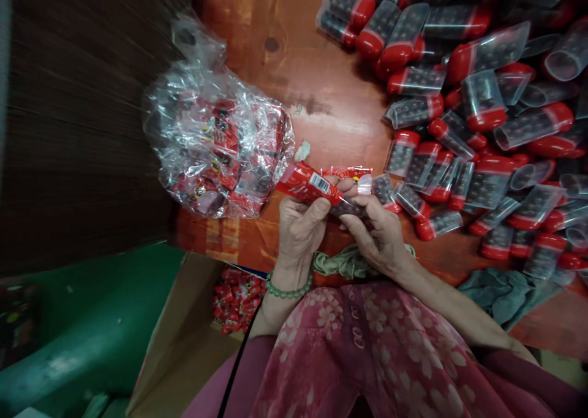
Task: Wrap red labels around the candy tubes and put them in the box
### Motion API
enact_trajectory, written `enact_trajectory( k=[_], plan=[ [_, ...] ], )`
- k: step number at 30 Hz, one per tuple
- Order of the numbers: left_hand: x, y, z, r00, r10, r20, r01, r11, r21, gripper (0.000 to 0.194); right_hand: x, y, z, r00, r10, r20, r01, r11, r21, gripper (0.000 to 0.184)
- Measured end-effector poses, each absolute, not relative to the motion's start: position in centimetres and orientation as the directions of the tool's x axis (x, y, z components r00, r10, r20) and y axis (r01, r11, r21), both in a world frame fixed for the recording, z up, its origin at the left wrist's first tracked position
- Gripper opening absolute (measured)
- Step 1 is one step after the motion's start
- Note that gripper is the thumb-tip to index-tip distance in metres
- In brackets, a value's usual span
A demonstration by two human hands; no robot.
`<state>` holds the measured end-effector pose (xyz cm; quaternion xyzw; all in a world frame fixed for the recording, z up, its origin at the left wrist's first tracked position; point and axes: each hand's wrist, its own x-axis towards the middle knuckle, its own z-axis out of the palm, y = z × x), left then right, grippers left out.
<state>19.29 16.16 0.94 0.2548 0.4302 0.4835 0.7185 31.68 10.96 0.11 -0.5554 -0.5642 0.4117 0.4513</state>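
My left hand point(301, 225), a green bead bracelet at its wrist, is closed around a red printed plastic wrapper point(301, 182) with a white barcode label. At the wrapper's right end, a clear container of dark balls point(348, 208) shows between both hands. Fingers of my right hand point(379, 228) pinch that container. How far the container sits inside the wrapper cannot be made out. Just beyond my fingertips lies another flat red wrapper point(348, 173), partly hidden by them.
Many clear red-ended containers with dark balls point(487, 182) are heaped at the right. A clear plastic bag point(193, 99) of red wrappers lies at the left. Below the table point(294, 56) edge, a cardboard box point(184, 332) holds red packets point(236, 298). Cloths point(500, 292) lie near the front edge.
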Motion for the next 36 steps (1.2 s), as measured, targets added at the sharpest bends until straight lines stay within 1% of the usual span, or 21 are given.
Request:
enact_trajectory(
  k=[2,3,5,7,8,9,12,13,16,17,20,23,26,28,29,31,33,36],
  plan=[
    [19.3,16.2,0.8,0.160,0.915,-0.371,-0.468,0.401,0.787,0.042,31.7,11.1,0.1,0.050,0.996,0.079,0.239,0.065,-0.969,0.011],
    [19.3,16.2,0.7,0.156,0.917,-0.368,-0.462,0.397,0.793,0.042,31.7,11.2,0.2,0.047,0.998,0.046,0.180,0.037,-0.983,0.011],
    [19.2,16.2,0.6,0.153,0.920,-0.361,-0.447,0.390,0.805,0.043,31.7,11.5,0.2,-0.025,0.995,-0.093,-0.050,-0.094,-0.994,0.015],
    [19.2,16.2,0.5,0.153,0.920,-0.360,-0.430,0.390,0.814,0.043,31.7,11.8,0.3,-0.145,0.966,-0.213,-0.283,-0.246,-0.927,0.023],
    [19.1,16.2,0.5,0.156,0.919,-0.362,-0.425,0.393,0.815,0.042,31.7,11.9,0.3,-0.171,0.955,-0.244,-0.339,-0.290,-0.895,0.026],
    [19.1,16.3,0.5,0.159,0.918,-0.363,-0.426,0.396,0.814,0.041,31.6,12.0,0.3,-0.154,0.953,-0.262,-0.349,-0.300,-0.888,0.028],
    [19.0,16.3,0.5,0.171,0.918,-0.359,-0.440,0.397,0.805,0.041,31.6,12.1,0.5,-0.020,0.964,-0.265,-0.248,-0.262,-0.933,0.026],
    [19.1,16.3,0.5,0.178,0.918,-0.356,-0.439,0.397,0.806,0.043,31.6,12.1,0.5,-0.012,0.964,-0.267,-0.242,-0.262,-0.934,0.026],
    [19.1,16.3,0.5,0.201,0.912,-0.357,-0.412,0.409,0.814,0.045,31.6,12.1,0.5,-0.081,0.953,-0.290,-0.304,-0.301,-0.904,0.029],
    [19.1,16.3,0.5,0.198,0.915,-0.352,-0.405,0.404,0.820,0.046,31.6,12.1,0.5,-0.079,0.955,-0.286,-0.293,-0.296,-0.909,0.029],
    [19.2,16.4,0.2,0.136,0.942,-0.308,-0.414,0.337,0.846,0.047,31.3,12.1,0.5,0.020,0.977,-0.214,-0.148,-0.208,-0.967,0.026],
    [19.2,16.7,0.0,0.081,0.958,-0.275,-0.433,0.282,0.856,0.044,31.1,12.0,0.4,0.085,0.989,-0.125,0.005,-0.125,-0.992,0.024],
    [19.1,16.8,0.0,0.106,0.945,-0.311,-0.400,0.326,0.856,0.041,31.2,11.7,0.2,0.088,0.995,-0.054,0.108,-0.064,-0.992,0.020],
    [19.0,16.9,0.2,0.124,0.930,-0.347,-0.386,0.367,0.846,0.039,31.2,11.6,0.0,0.074,0.997,-0.030,0.137,-0.040,-0.990,0.019],
    [18.9,16.9,0.3,0.131,0.923,-0.362,-0.390,0.384,0.837,0.038,31.3,11.5,-0.1,0.061,0.998,-0.033,0.130,-0.040,-0.991,0.019],
    [18.8,16.9,0.5,0.150,0.913,-0.378,-0.403,0.406,0.820,0.038,31.3,11.4,-0.1,0.033,0.997,-0.063,0.058,-0.065,-0.996,0.019],
    [18.7,16.9,0.7,0.195,0.905,-0.378,-0.410,0.425,0.807,0.038,31.3,11.4,-0.1,0.012,0.993,-0.120,-0.071,-0.119,-0.990,0.017],
    [18.6,16.9,0.8,0.277,0.892,-0.356,-0.419,0.446,0.791,0.037,31.3,11.7,0.1,-0.021,0.979,-0.205,-0.267,-0.203,-0.942,0.014]
  ],
)
